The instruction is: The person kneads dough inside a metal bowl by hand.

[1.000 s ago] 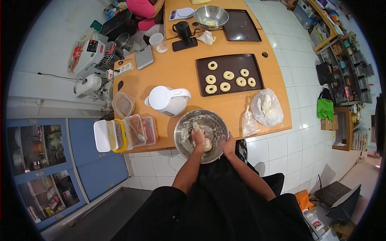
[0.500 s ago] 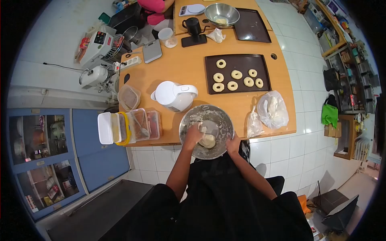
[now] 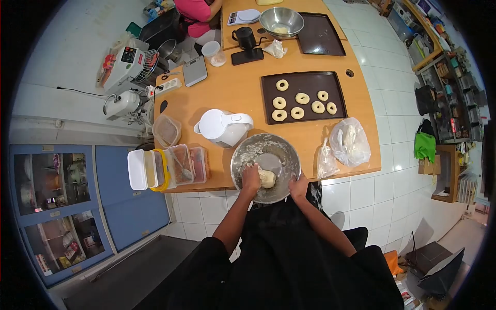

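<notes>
A metal bowl [image 3: 279, 152] with dough smears on its inner wall sits at the near edge of the wooden table. Inside it lies a pale lump of dough [image 3: 267, 179]. My left hand [image 3: 251, 178] is in the bowl, its fingers curled against the left side of the dough. At the bowl's right rim, my right hand [image 3: 298, 187] grips the metal edge.
Ring-shaped doughs lie on a dark tray [image 3: 332, 82]. Left of the bowl stand a white kettle [image 3: 219, 126] and plastic containers [image 3: 182, 160]. Plastic bags [image 3: 350, 142] sit at the right. Beyond are a second bowl [image 3: 281, 21] and a person in pink [image 3: 195, 14].
My left hand has shifted within the bowl and now presses at the dough's left side. The dough has changed shape and place. My right hand still grips the rim. The view has shifted slightly.
</notes>
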`<state>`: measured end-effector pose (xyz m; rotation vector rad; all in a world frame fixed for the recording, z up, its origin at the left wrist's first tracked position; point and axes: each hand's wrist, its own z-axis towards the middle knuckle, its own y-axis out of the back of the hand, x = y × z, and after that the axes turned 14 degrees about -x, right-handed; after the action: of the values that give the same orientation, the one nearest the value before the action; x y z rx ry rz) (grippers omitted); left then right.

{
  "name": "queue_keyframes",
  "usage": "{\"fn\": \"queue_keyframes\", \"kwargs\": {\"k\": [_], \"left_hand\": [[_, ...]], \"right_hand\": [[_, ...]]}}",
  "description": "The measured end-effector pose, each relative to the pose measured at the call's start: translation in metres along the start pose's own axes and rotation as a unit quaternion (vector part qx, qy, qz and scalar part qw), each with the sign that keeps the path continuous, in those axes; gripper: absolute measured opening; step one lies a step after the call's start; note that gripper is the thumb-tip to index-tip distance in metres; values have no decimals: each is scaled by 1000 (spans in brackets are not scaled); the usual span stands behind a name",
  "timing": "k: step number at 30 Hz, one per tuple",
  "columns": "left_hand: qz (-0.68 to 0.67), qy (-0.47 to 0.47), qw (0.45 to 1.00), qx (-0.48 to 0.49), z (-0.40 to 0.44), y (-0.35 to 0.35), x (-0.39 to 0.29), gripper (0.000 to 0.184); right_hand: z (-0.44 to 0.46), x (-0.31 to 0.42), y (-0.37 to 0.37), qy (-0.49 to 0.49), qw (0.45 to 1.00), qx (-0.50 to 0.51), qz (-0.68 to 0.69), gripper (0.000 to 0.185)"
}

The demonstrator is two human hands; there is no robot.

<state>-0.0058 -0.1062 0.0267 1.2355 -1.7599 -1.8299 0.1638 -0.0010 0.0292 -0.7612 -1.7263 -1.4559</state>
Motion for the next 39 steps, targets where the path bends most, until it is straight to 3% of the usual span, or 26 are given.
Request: {"fn": "queue_keyframes", "kwargs": {"k": [1,4,8,10,16,19,28,35,39], "left_hand": [[-5,-3,999,-32,-1,-1,1,44],[-44,33,996,65,7,7,3,49],[-36,-62,994,80,16,15,-3,51],[-54,-124,989,54,14,7,-6,50],[-53,-74,991,98,19,6,-17,46],[-135,-16,990,41,17,6,-18,40],[63,18,997,40,9,14,-57,34],[63,62,996,32,2,7,-67,36],[50,60,997,22,-9,5,-66,39]], "right_hand": [[1,1,0,-10,1000,8,4,35],[0,11,2,-12,1000,8,3,36],[-3,15,1,43,999,-19,-12,37],[-2,19,2,6,1000,-7,-11,38],[1,19,-1,-6,1000,-8,-8,41],[2,13,-5,-9,1000,-1,-4,40],[-1,15,-9,-53,998,30,5,30],[-3,7,-14,-49,998,30,-17,30],[-6,15,-9,-13,999,8,44,31]]}}
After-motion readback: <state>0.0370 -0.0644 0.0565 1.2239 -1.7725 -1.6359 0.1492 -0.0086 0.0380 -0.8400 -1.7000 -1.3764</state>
